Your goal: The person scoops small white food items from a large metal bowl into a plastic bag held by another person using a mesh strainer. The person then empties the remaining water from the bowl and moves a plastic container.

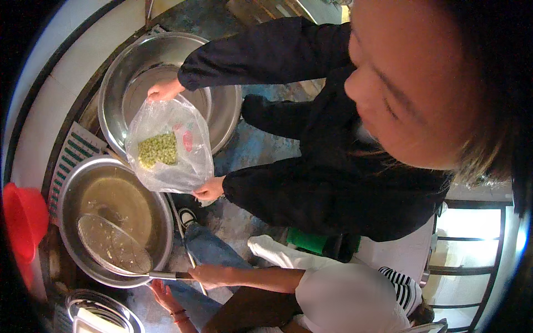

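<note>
A clear plastic bag (170, 150) hangs spread between my two hands, above the adjoining edges of two large metal basins. My right hand (164, 90) grips one side of the bag's rim and my left hand (209, 188) the opposite side. Small pale-green diced pieces (158, 149) lie together in the bag, which bears red printing. Beneath my right hand is the larger stainless-steel basin (225, 112), its shiny inner wall showing. Beside it sits a second metal basin (68, 200) with cloudy brownish liquid.
A co-worker's hand (210, 275) holds the handle of a wire-mesh skimmer (114, 243) over the liquid. Their other hand (164, 294) is near that basin's rim. A red plastic container (25, 220) and a slotted grate (75, 150) are at the left. Stacked metal pans (135, 318) stand at the bottom.
</note>
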Action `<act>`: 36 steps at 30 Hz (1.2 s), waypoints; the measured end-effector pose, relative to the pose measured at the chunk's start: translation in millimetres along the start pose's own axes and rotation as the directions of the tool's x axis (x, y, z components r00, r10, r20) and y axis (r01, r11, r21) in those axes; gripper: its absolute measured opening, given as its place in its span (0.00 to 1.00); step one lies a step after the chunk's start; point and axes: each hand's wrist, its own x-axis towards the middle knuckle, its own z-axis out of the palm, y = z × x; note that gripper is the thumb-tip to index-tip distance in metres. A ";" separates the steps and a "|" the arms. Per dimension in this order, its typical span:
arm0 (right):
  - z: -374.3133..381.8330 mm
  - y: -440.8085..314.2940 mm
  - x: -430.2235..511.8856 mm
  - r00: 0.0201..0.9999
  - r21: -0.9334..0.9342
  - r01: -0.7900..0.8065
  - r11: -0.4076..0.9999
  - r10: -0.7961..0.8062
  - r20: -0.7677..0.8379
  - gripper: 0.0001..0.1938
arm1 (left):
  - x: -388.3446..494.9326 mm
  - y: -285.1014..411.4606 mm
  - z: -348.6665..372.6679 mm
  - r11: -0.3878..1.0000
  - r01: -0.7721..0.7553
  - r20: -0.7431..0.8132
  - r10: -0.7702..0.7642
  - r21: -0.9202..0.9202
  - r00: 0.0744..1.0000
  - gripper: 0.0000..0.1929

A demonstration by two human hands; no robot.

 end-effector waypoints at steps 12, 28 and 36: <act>29.8 -26.6 29.3 0.996 0.145 -0.093 0.985 0.094 -0.004 0.13 | -37.6 4.3 24.9 0.987 -0.015 0.208 0.048 -0.157 0.977 0.16; 78.9 -122.1 6.9 0.986 -0.396 -0.138 0.908 0.088 -0.142 0.28 | -36.3 35.5 -37.6 0.945 -0.077 -0.098 0.048 -0.319 0.994 0.17; 106.4 -119.6 41.7 0.917 0.402 -0.351 0.846 0.223 0.332 0.21 | 10.9 41.7 -73.1 0.976 -0.035 -0.175 -0.003 -0.216 0.985 0.15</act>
